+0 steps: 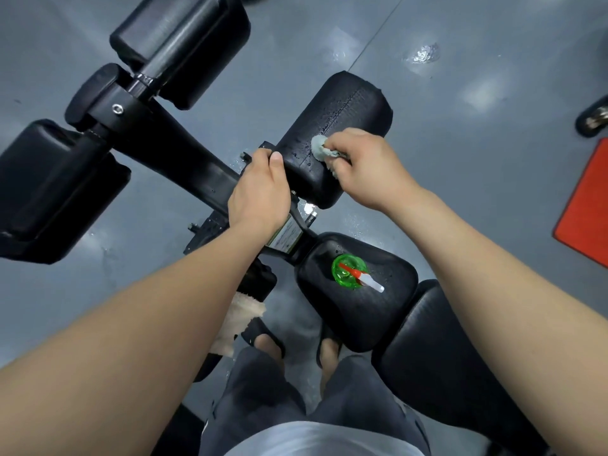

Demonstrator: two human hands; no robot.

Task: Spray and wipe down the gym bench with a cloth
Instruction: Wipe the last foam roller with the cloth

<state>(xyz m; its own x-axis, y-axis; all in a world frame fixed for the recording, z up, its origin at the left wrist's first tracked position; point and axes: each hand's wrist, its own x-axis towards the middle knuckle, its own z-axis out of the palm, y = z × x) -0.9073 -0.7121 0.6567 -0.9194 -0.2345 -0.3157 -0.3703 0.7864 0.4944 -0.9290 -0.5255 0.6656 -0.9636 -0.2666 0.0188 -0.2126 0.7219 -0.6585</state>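
The black gym bench's roller pad [345,116] lies in the middle of the view, wet with droplets. My right hand [365,169] holds a bunched grey cloth [320,150] and presses it against the pad near its seam. My left hand [260,189] grips the pad's near left end, with the thumb on top. A green spray bottle [349,271] with a red and white nozzle stands upright on the bench seat [378,317] below my hands.
More black roller pads [56,189] and the bench frame [171,139] stretch to the upper left. The grey floor [477,159] shows wet patches. A red mat [585,212] lies at the right edge. A beige cloth [237,320] lies by my sandalled feet [266,340].
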